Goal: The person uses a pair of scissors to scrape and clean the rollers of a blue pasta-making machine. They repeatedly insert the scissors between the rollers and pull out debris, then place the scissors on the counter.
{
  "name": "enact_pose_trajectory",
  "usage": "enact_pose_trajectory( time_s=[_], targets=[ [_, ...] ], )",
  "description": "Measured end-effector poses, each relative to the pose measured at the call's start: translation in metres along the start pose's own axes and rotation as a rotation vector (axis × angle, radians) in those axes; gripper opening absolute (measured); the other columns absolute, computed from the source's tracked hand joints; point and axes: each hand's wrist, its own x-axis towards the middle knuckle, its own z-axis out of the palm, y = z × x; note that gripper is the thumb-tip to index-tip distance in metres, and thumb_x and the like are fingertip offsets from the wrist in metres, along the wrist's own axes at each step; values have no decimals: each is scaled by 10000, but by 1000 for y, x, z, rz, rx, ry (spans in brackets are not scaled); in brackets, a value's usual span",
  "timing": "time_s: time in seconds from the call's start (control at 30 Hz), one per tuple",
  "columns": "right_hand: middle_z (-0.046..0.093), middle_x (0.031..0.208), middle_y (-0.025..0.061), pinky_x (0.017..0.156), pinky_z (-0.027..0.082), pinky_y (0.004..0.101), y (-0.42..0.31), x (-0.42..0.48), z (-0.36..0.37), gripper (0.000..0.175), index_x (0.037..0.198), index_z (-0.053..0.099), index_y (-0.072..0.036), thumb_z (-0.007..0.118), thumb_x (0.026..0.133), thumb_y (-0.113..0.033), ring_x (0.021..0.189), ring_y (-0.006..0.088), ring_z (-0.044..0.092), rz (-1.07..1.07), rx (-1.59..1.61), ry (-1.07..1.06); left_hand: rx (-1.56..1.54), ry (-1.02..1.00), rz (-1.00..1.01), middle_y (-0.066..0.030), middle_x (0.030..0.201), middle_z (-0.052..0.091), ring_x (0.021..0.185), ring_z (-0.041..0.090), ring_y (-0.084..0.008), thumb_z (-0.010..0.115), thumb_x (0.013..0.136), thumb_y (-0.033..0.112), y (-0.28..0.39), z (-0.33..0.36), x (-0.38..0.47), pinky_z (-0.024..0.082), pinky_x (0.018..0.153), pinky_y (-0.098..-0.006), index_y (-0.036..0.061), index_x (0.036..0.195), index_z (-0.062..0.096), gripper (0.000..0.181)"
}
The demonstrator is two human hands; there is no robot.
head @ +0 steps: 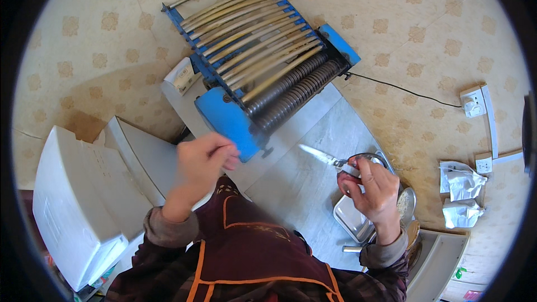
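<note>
My right hand (375,188) holds a pair of scissors (331,160) by the handles, the blades pointing left over the grey tabletop (289,176). My left hand (207,163) is raised beside the blue housing of a roller machine (230,123), its fingers curled and slightly blurred; whether anything thin is between them I cannot tell. Behind it rises the machine's blue frame with a row of wooden or metal rods, above two dark ribbed rollers (295,94). Below my right hand lies a metal tray (354,220).
White boxes (75,205) stand at the left. At the right are round containers (407,205), a white shelf (440,260), and white bags (463,182) on the patterned wall. A black cord (405,89) runs from the machine to a wall socket (473,102).
</note>
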Motion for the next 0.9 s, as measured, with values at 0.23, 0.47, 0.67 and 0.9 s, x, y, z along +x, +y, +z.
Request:
enact_pose_trajectory(
  time_s=[0.23, 0.47, 0.67, 0.9],
  targets=[
    [795, 1019, 167, 653, 608, 414, 13, -13, 18, 634, 1337, 725, 88, 975, 787, -105, 768, 324, 758, 55, 20, 0, 271, 293, -220, -149, 816, 793, 693, 766, -205, 818, 1076, 145, -63, -84, -15, 588, 595, -388, -44, 936, 729, 251],
    [801, 1023, 167, 657, 614, 416, 8, -13, 25, 654, 1346, 721, 84, 980, 777, -109, 768, 328, 764, 64, 33, -9, 1017, 519, -44, -243, 914, 782, 854, 748, -493, 787, 1068, 246, -126, -113, -19, 568, 755, -601, -9, 960, 773, 277],
    [808, 1021, 147, 648, 613, 416, -1, -18, 32, 602, 1311, 727, 67, 982, 804, -131, 762, 317, 768, 76, 29, -37, 1130, 445, -130, -206, 945, 790, 870, 755, -469, 789, 1021, 125, -95, -108, -18, 580, 770, -580, 13, 1040, 799, 114],
    [817, 1012, 106, 626, 607, 389, -36, -4, 48, 501, 1254, 749, 28, 975, 861, -187, 763, 258, 768, -24, 173, -47, 15, -11, -198, -122, 959, 827, 807, 784, -169, 728, 1108, 85, -9, -27, -35, 636, 676, -323, -52, 1106, 795, 152]
  ],
)
